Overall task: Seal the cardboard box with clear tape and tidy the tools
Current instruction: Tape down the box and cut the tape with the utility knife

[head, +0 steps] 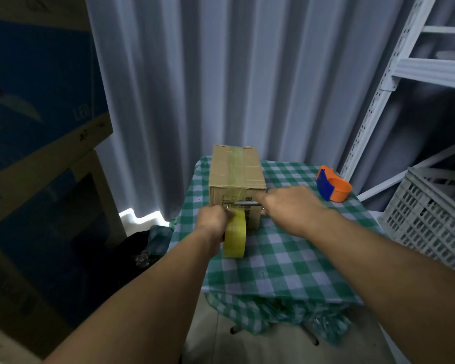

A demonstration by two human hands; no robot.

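A closed cardboard box (pixel 235 169) lies on a small table with a green checked cloth (pixel 279 248). A strip of clear yellowish tape (pixel 235 164) runs along its top and down the near face. My left hand (pixel 213 219) grips a yellow tape roll (pixel 235 236) held upright against the box's near face. My right hand (pixel 289 203) holds scissors (pixel 247 204), whose metal blades lie across the tape between roll and box.
An orange and blue tape dispenser (pixel 331 183) sits at the table's far right. A white plastic crate (pixel 431 214) and white metal shelving (pixel 394 74) stand to the right. Large cartons (pixel 37 153) are stacked at the left. Grey curtains hang behind.
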